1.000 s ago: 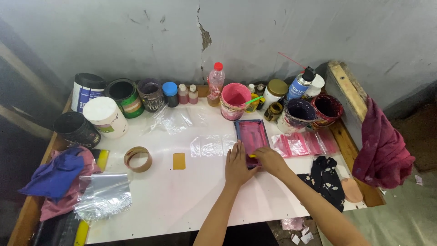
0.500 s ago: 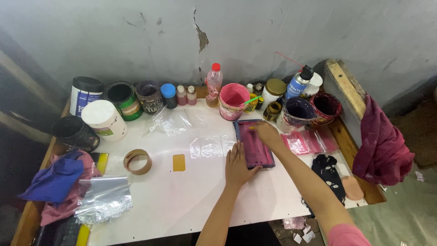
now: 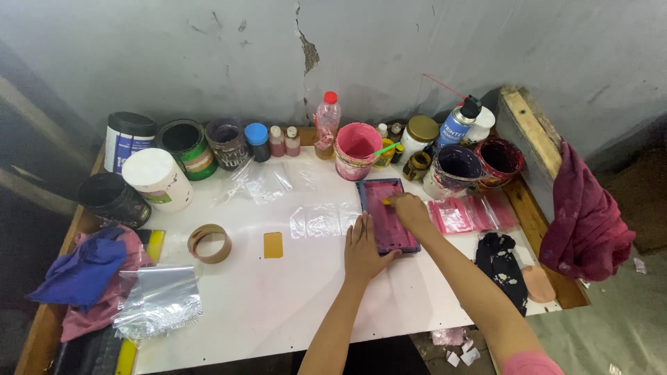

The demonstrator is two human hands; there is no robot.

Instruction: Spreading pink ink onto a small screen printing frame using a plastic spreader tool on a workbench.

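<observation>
Head view: we record a white tabletop [image 3: 278,305] set against a grey wall.
Frame: we find a small rectangular frame [image 3: 386,215], its panel smeared pink, lying flat right of the tabletop's centre, nearer the back edge.
Left hand [image 3: 363,248]: we note it flat, fingers spread, pressing the frame's near left edge.
Right hand [image 3: 408,210]: we see it closed on a small tool on the frame's panel; we cannot tell what kind.
Back edge: a pink paint tub [image 3: 357,150] stands just behind the frame, in a row of cans and bottles.
Right of frame: pink plastic pouches [image 3: 464,214].
Left side: tape roll [image 3: 209,243], yellow card [image 3: 273,244].
</observation>
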